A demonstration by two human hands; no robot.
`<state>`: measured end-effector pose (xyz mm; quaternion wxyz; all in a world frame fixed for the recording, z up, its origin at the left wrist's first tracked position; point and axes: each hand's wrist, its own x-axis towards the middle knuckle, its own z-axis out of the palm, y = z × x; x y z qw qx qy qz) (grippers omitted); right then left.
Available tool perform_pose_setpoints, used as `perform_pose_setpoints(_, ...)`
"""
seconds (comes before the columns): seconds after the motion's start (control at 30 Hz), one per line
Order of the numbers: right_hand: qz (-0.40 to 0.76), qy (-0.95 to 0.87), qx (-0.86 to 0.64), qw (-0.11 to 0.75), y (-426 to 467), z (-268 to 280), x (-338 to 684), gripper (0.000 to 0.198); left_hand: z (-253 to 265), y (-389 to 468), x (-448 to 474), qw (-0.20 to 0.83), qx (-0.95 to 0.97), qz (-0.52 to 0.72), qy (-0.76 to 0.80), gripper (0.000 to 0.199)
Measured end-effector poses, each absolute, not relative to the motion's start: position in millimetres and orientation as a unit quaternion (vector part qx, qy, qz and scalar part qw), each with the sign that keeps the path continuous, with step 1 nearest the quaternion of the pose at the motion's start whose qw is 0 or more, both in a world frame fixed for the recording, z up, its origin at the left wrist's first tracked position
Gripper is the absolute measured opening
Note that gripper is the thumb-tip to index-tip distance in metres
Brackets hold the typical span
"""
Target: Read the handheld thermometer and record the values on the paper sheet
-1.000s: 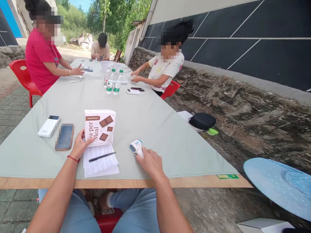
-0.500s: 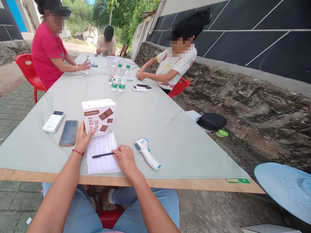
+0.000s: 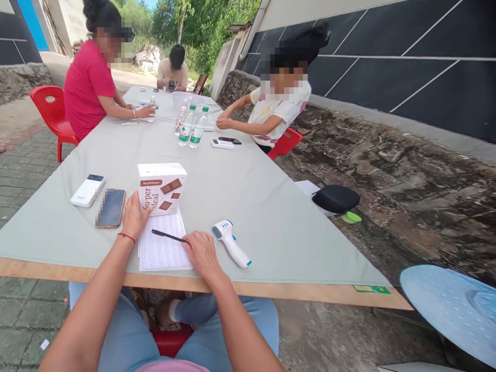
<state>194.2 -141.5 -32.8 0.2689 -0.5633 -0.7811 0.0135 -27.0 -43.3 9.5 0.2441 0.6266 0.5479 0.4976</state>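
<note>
My left hand [image 3: 135, 216] is closed round the lower left side of a white box [image 3: 166, 190] printed "Super Meal", which stands upright on the table. In front of the box lie sheets of paper [image 3: 165, 256] covered with rows of small writing. Over the sheets' right edge, my right hand [image 3: 201, 253] grips one end of a black pen [image 3: 167, 235] between thumb and fingers; the other end points left. A white infrared thermometer [image 3: 232, 243] lies just right of that hand. Left of my left hand is a smartphone [image 3: 111, 208], with a white power bank [image 3: 88, 191] beyond it.
Several green-capped water bottles [image 3: 198, 128] stand mid-table. Near them lie a white device [image 3: 222, 144] and a dark phone [image 3: 230, 140]. One person [image 3: 87, 88] sits at left, another [image 3: 281, 108] at right, a third [image 3: 172, 72] at the far end. A blue stool [image 3: 445, 305] stands at right.
The pen's free end has swung up and away from me, in my right hand. The person at left has lowered the bottle-holding hand and shifted right. The box stays in my left hand.
</note>
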Motion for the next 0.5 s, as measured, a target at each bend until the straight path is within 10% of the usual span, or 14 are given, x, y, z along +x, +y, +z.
perform_pose_setpoints(0.2, 0.083, -0.709, -0.552, 0.431, -150, -32, 221, 0.018, 37, -123, -4, -0.002, 0.751, 0.213, 0.625, 0.065)
perform_pose_setpoints(0.5, 0.347, -0.425, -0.544, 0.635, -158, -32, 199, 0.014, 15, -179, 21, 0.02, 0.892, 0.131, 0.432, 0.023)
